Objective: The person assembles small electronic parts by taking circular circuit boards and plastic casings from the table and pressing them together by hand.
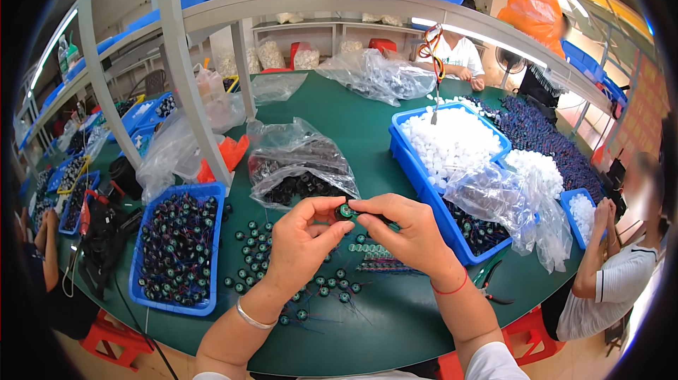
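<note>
Above the green table [332,352], my left hand [302,237] pinches a small round black part with a green centre [345,211] between thumb and fingers. My right hand [408,228] closes on the same part from the other side, with its thumb and forefinger at the edge. Loose round parts [258,246] of a like kind, with thin wires, lie on the table under and beside my left hand. A row of wired parts and pale pieces [381,261] lies below my right hand. Just beyond my hands rests an open clear bag [304,157] of black pieces.
A blue tray [219,239] of wired parts stands on the left. Right of my hands are a blue bin [409,164] of white pieces, plastic bags [494,196] and green-handled pliers [489,272]. Posts hold a shelf overhead. Other people sit left, right and across the table.
</note>
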### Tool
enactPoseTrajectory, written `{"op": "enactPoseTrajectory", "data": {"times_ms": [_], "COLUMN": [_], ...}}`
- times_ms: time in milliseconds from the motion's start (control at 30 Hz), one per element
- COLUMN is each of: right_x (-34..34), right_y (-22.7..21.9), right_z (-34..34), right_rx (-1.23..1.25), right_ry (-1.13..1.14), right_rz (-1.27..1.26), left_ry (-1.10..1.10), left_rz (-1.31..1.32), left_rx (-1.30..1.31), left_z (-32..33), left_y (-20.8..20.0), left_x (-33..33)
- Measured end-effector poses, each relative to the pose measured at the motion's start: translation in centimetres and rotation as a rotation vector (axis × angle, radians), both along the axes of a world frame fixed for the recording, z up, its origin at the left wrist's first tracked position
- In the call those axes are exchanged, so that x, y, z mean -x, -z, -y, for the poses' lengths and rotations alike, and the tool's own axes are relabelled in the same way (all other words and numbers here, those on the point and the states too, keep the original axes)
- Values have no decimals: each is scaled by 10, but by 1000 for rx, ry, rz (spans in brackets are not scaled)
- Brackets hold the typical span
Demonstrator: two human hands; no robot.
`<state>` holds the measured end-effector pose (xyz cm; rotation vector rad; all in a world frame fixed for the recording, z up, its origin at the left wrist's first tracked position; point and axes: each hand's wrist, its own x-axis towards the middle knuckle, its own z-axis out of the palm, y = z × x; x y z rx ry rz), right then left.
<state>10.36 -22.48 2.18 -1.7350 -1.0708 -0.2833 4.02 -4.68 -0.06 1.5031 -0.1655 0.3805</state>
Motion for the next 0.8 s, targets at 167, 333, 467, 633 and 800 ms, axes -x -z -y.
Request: {"op": "enactPoseTrajectory", "data": {"times_ms": [167, 333, 467, 633, 800], "right_x": [4, 6, 2, -2, -10], "right_y": [0, 2, 10, 17, 36], "right_z": [-3, 1, 2, -13, -15], "right_rx": [3, 22, 46, -21, -11], "right_ry": [12, 35, 54, 5, 145], "right_rz": [189, 255, 368, 442, 459], "left_ry": [-140, -98, -6, 21, 65], "left_rz": [88, 6, -89, -163, -233], "left_rx": [-149, -60, 21, 171, 148], "left_z": [1, 6, 1, -28, -23], "left_y": [5, -1, -6, 7, 14], "left_x": [4, 7, 2, -3, -17]}}
